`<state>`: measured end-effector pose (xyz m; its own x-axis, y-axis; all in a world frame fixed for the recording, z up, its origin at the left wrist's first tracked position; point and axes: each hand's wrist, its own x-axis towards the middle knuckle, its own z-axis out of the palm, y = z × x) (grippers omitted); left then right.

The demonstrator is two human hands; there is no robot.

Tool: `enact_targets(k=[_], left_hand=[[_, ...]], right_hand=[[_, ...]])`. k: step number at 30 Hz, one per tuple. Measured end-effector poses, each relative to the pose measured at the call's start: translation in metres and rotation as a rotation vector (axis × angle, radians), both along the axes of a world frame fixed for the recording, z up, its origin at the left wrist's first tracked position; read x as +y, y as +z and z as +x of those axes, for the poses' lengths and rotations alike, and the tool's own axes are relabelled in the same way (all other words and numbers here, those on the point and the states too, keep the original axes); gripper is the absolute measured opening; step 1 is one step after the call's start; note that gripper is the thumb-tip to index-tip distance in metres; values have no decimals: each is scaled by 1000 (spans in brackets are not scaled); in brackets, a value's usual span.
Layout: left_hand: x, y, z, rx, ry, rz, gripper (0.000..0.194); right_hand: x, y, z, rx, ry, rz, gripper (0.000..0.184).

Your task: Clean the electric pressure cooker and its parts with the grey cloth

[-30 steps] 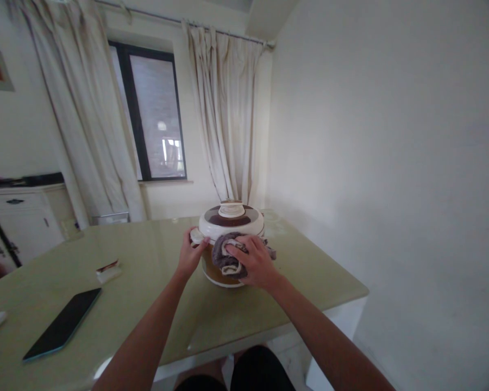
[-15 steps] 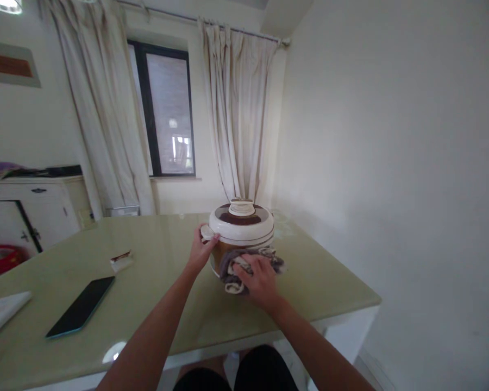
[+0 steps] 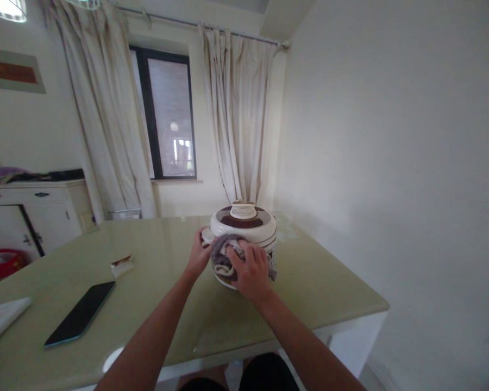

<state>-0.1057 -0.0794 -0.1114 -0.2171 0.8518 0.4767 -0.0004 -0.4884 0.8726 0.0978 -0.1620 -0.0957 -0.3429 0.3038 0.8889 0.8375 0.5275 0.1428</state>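
Observation:
A lidded pot [image 3: 243, 232], white and brown with a broad knob on its lid, stands upright on the green tabletop [image 3: 163, 304]. My left hand [image 3: 198, 254] is closed around the pot's white side handle at the left. With my right hand [image 3: 251, 269] I press a bunched grey and cream cloth [image 3: 224, 252] against the pot's front, fingers curled into the folds. The cloth and hand hide much of the pot's front wall.
On the left of the table lie a dark phone [image 3: 80, 314], a small packet [image 3: 122, 265] and a white flat item [image 3: 4, 317]. A white wall [image 3: 391, 163] rises along the right. Behind stand curtains [image 3: 238, 108] and a cabinet [image 3: 32, 206].
My right hand and the cloth have moved up and left across the pot's front, closer to the handle. My left hand stays at the handle.

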Motion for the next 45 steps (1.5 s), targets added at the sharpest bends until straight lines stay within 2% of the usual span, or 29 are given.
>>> enact_targets(k=[3, 5, 7, 9, 14, 16, 17, 19, 23, 25, 27, 32, 34, 36, 39, 41, 43, 45], left_hand=[[0, 10, -10, 10, -25, -75, 64], [2, 17, -17, 53, -23, -112, 60], [3, 22, -20, 102, -8, -128, 59], [2, 26, -20, 111, -1, -141, 57], [-5, 31, -19, 91, -39, -149, 51], [-6, 33, -19, 86, -57, -157, 51], [-7, 33, -19, 80, -60, -165, 52], [-7, 33, -19, 54, -53, -184, 53], [-5, 31, -16, -3, -30, -231, 54], [-4, 29, -15, -7, -21, -232, 54], [-4, 28, -14, -7, -12, -222, 54], [-7, 27, -11, -28, -10, -164, 57], [-8, 27, -11, -32, -7, -147, 58], [-8, 27, -10, -52, -2, -165, 58], [-6, 28, -10, -77, 4, -216, 60], [-4, 28, -11, -69, 9, -226, 60], [-3, 28, -11, -61, 9, -220, 59], [-3, 27, -11, -60, 10, -215, 59]], right_hand=[[-3, -44, -8, -242, 88, 41, 35], [-4, -71, -12, -326, 136, 30, 29], [-3, -82, -14, -333, 148, 12, 28], [-2, -73, -16, -290, 126, 9, 31], [3, 0, -23, -23, -12, 39, 40], [5, 16, -27, 53, -58, 27, 45], [5, 16, -29, 55, -67, 30, 44], [5, 1, -32, -14, -42, 69, 35], [4, -61, -31, -212, 96, 96, 21], [5, -78, -28, -256, 139, 72, 19], [5, -74, -25, -257, 145, 66, 21], [4, -12, -24, -29, 6, 57, 37], [3, -3, -24, 31, -34, 17, 42], [3, -15, -22, -56, 6, 24, 37], [4, -53, -12, -314, 176, 86, 23], [5, -69, -1, -387, 241, 92, 20], [4, -68, 10, -348, 229, 93, 22], [3, -53, 23, -254, 191, 86, 27]])
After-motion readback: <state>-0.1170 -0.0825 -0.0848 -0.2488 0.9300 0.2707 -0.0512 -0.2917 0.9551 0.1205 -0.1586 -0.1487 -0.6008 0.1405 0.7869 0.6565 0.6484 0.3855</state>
